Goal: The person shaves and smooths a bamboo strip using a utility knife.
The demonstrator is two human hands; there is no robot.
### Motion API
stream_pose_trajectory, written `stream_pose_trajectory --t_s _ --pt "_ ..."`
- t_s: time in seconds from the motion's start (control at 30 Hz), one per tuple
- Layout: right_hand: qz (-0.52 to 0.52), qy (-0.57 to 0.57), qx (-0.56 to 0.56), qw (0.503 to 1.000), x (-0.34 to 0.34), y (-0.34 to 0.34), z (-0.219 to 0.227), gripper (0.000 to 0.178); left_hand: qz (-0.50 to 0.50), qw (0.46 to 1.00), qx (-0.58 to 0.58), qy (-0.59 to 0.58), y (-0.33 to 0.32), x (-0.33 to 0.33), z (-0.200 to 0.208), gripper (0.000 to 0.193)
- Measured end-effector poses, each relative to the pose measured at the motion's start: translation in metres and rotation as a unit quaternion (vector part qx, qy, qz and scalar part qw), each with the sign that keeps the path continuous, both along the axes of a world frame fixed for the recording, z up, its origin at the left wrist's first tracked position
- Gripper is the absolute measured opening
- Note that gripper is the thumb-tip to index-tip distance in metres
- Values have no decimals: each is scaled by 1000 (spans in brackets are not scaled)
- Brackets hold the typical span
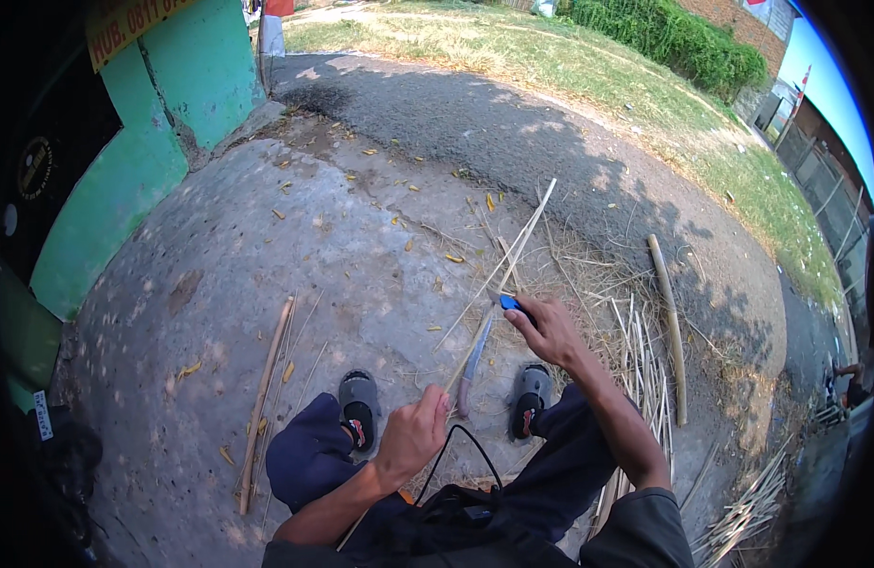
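My left hand (413, 437) is closed around the near end of a thin bamboo strip (467, 345), which slants up and away to the right. In my right hand (548, 333) is a blue-handled utility knife (510, 303), its blade at the strip, about midway along. Beyond the blade the strip (530, 232) runs on over the concrete, close to another thin piece that crosses it. Below my hands, a larger knife (468, 377) with a brownish handle lies on the ground between my feet.
A bamboo stick (267, 407) lies left of my feet and a thicker pole (669, 327) to the right. Split strips (641, 364) are piled beside my right leg, shavings (588, 275) scattered beyond. Another bundle (754, 511) lies lower right. A green wall (106, 208) stands at left.
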State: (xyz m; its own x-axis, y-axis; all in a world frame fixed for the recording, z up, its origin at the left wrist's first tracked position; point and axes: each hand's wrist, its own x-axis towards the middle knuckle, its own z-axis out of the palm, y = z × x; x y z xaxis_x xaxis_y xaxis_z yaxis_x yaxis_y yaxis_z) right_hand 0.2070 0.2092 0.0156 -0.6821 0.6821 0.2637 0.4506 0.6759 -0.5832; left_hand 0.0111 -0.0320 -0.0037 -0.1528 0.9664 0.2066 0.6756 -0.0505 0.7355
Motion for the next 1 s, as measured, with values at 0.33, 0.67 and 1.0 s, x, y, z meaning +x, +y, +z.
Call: stream_pose_trajectory --t_s 0.33,0.67,1.0 --pt "30 21 17 999 -8 -7 -5 42 -9 994 26 -107 5 0 15 13" --pt "32 19 37 999 -11 -8 -6 41 -14 993 14 -116 4 -1 15 16" --pt "49 52 52 996 -14 -10 -11 43 -15 992 34 -119 3 -4 15 17"
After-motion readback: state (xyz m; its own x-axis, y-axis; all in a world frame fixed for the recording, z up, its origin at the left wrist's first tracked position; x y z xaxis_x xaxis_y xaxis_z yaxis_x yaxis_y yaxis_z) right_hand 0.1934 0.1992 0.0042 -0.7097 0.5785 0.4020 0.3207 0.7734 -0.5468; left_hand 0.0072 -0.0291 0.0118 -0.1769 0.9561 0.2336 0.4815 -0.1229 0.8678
